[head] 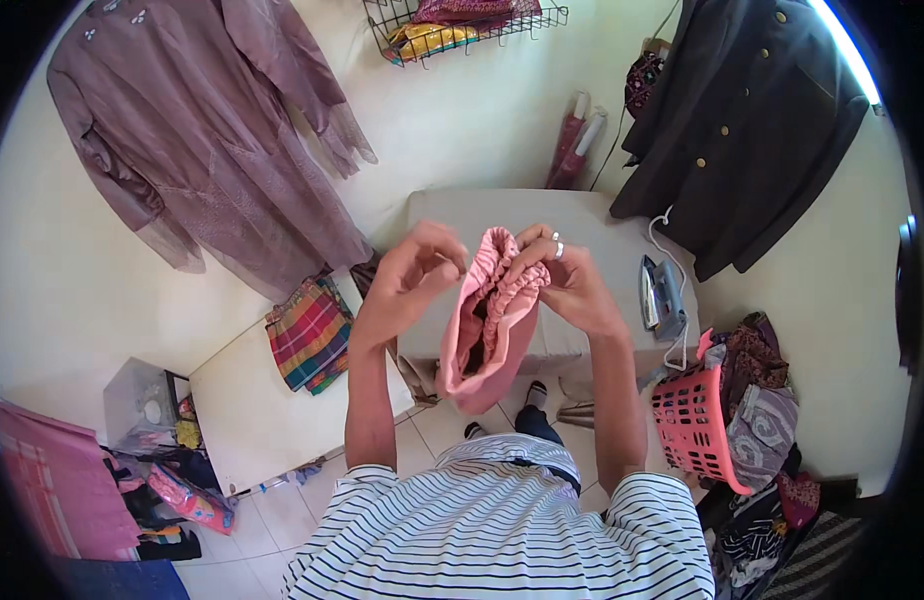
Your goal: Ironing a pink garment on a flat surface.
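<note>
A pink cloth garment with a gathered elastic waistband [499, 337] hangs in front of my chest, its opening facing up. My right hand [563, 270], with rings on its fingers, grips the gathered band at the right. Just left of the band, my left hand [424, 274] is raised with its fingers curled and slightly blurred; a small gap shows between it and the cloth. Behind the garment stands a padded table with a grey cover [469, 206]. A blue clothes iron [664, 300] rests on the table's right side, its white cord beside it.
Folded plaid cloth [312, 330] lies on a white table [259, 420] at the left. A pink laundry basket [690, 427] full of clothes stands at the right. A mauve dress [221, 150] and a dark jacket [747, 112] hang on the walls, with a wire rack [469, 37] between them.
</note>
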The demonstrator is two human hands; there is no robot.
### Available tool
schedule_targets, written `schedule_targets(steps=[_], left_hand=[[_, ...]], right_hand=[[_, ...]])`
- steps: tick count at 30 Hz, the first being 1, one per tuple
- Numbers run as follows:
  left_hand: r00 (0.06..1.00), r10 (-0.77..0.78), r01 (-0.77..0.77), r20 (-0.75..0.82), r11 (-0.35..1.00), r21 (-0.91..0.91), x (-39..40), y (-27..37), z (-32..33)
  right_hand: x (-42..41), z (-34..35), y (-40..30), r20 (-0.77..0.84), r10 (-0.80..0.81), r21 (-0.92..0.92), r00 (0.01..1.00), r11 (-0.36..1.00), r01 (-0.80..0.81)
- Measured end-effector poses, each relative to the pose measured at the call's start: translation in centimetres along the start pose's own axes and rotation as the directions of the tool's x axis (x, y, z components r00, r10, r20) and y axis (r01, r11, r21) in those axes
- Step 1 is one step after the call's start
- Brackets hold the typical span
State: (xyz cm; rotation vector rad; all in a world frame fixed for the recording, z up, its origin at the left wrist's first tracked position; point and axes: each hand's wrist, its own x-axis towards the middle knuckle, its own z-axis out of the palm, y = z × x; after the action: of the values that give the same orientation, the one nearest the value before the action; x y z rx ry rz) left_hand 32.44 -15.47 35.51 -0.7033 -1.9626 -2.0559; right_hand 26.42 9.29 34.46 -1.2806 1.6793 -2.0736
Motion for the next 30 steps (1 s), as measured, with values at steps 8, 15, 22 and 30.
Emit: schedule_targets(steps=[8,15,22,30], left_hand=[[0.995,-0.079,0.017,0.060,0.734,0.679,-0.5,4.6,1.4],[0.927,-0.286,-0.056,0.241,0.532,0.845,1.8,2.8,1.4],[0.926,-0.182,-0.171,0.329,0.575,0.800,6.3,-0.8,1.2],[0.995,-0.097,0.101,-0.029,0.923,0.371,12.4,-5.1,3.2]], right_hand=[[0.9,-0.6,0.9,-0.126,-0.026,-0.093,0.992,0.996,0.014],[1.9,-3.6,2.3,-0.191,-0.101,-0.171,0.976,0.983,0.068],[4.4,-8.8,4.4,-0.223,-0.142,-0.174,0.965,0.979,0.104],[8.8,-12.8,4.6,-0.460,-0.164,-0.053,0.873,0.986,0.158]])
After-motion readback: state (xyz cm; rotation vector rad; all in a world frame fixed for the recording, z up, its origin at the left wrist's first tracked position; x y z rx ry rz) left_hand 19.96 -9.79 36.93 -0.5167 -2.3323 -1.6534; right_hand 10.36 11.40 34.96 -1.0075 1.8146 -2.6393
